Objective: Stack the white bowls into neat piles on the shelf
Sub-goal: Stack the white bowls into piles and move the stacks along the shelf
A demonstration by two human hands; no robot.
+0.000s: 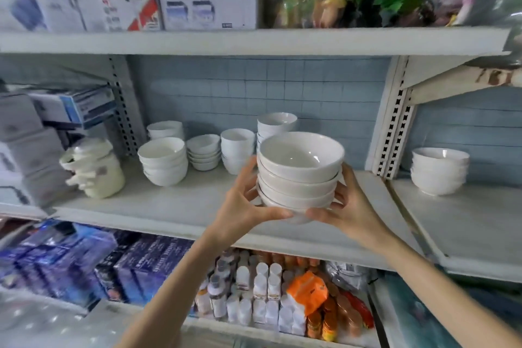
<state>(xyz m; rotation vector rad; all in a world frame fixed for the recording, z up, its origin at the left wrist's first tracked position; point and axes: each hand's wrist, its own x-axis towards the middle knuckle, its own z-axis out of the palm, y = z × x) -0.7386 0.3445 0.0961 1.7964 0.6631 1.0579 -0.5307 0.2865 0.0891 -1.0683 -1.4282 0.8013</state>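
A stack of several white bowls (299,175) is held up in front of the middle shelf (175,206), between both hands. My left hand (245,206) grips its left side and base, and my right hand (347,206) grips its right side and base. Behind it on the shelf stand more white piles: a pile of large bowls (163,161), a pile of shallow dishes (204,151), a pile of cups (236,148) and a tall pile (275,123) partly hidden by the held stack. Another pile of bowls (439,171) sits on the right shelf section.
A cream pot-like stack (93,169) and boxes (73,106) crowd the shelf's left end. A slotted upright post (395,133) divides the shelf sections. The shelf above (254,39) carries cartons and artificial plants; bottles and packets (268,291) fill the shelf below.
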